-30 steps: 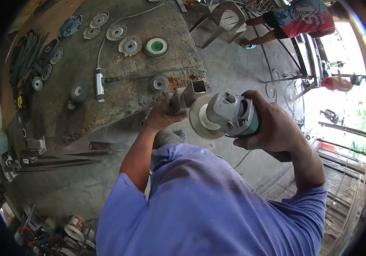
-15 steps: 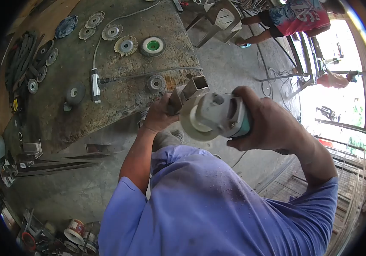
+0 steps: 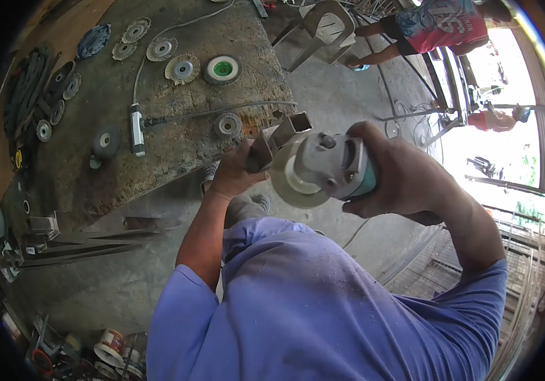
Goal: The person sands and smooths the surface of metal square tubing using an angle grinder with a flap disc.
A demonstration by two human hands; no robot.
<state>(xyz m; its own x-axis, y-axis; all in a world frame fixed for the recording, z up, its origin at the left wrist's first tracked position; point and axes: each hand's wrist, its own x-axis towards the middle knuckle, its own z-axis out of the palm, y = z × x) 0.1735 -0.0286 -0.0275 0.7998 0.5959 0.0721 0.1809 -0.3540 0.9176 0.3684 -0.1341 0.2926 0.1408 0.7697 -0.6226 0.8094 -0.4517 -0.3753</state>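
Observation:
My left hand (image 3: 237, 171) is wrapped round a square metal tube (image 3: 275, 138), whose open end faces up and right over the workbench's edge. In my right hand (image 3: 399, 174) is an angle grinder (image 3: 337, 166) with a grey metal head and a teal body. The grinder's pale round disc (image 3: 290, 178) is beside the tube; whether they touch I cannot tell. Just beyond my left hand a small wheel (image 3: 228, 126) lies on the workbench (image 3: 190, 143).
Several discs, one with a green centre (image 3: 223, 69), and a white power strip (image 3: 137, 130) lie on the bench. Beyond stands a plastic chair (image 3: 323, 28) near a person (image 3: 434, 26). Another person (image 3: 498, 120) is farther right. Buckets (image 3: 110, 346) are bottom left.
The view has shifted slightly, so the bench and its discs appear a little farther left. Both hands keep their holds, with the grinder slightly turned.

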